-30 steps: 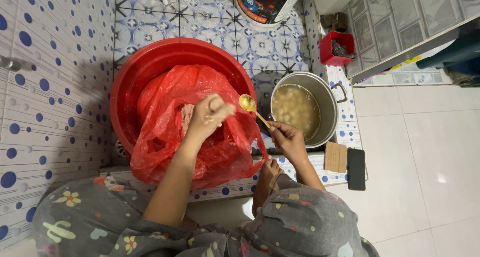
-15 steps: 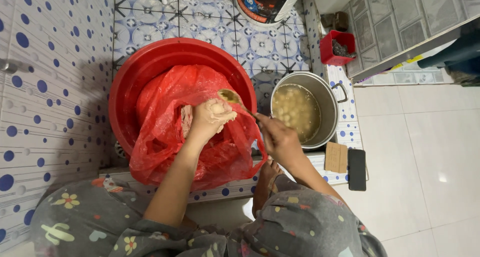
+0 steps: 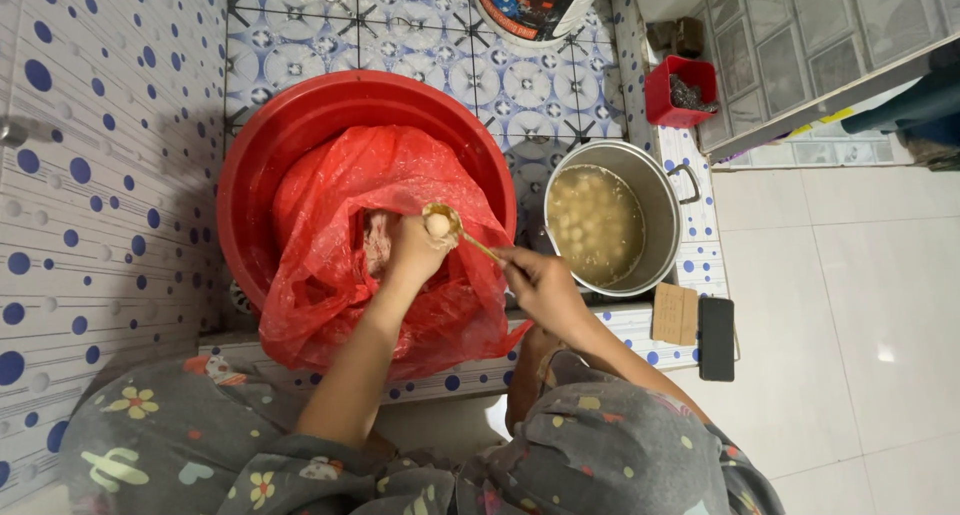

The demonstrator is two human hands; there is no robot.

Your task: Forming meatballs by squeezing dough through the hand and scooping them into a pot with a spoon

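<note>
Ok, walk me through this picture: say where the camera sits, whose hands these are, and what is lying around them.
The camera is worn on a person's head and looks straight down, so you see that person's own arms and flowered grey clothing at the bottom. The left hand rests at the opening of a red plastic bag that sits inside a big red basin. The right hand holds a spoon with a pale round ball in its bowl, right beside the left hand. To the right stands a metal pot full of pale balls in cloudy liquid. Nearby lie a dark phone, a piece of cardboard and a small red box, on the patterned tile floor.
</note>
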